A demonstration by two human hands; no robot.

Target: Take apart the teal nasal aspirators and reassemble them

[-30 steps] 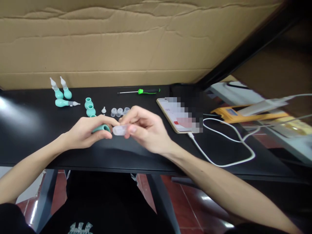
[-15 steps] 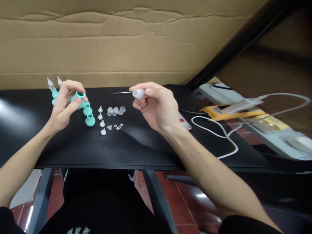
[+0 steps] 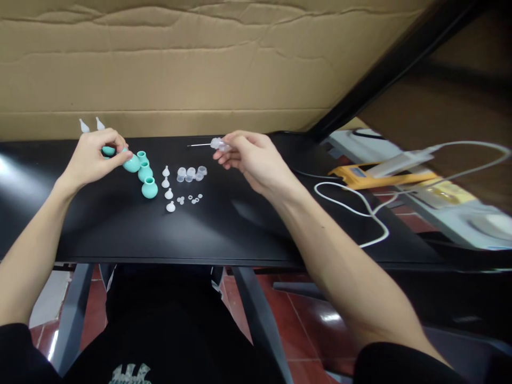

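My left hand [image 3: 98, 154] is closed, thumb and fingertips pinching a teal squeeze bulb [image 3: 131, 162], whose opening is hidden by the fingers. Three more teal bulbs [image 3: 149, 189] stand mouth up in a slanting row beside it. Above the table, my right hand [image 3: 250, 157] grips a thin metal-shafted tool [image 3: 199, 144], its tip pointing left. A clear plastic piece [image 3: 217, 143] sits at the base of the shaft, by the fingers; whether it belongs to the tool I cannot tell.
Several white pointed nozzles [image 3: 168, 193] form a column mid-table. Right of them lie several clear cups [image 3: 191, 173] and small translucent discs and rings [image 3: 194, 200]. White-tipped pieces [image 3: 100, 124] stand behind my left hand. A white cable [image 3: 374, 216] and yellow device [image 3: 352, 176] lie right.
My left hand has moved left and turned the teal bulb so its mouth no longer faces me. My right hand has shifted slightly, and the clear piece now shows from its side.
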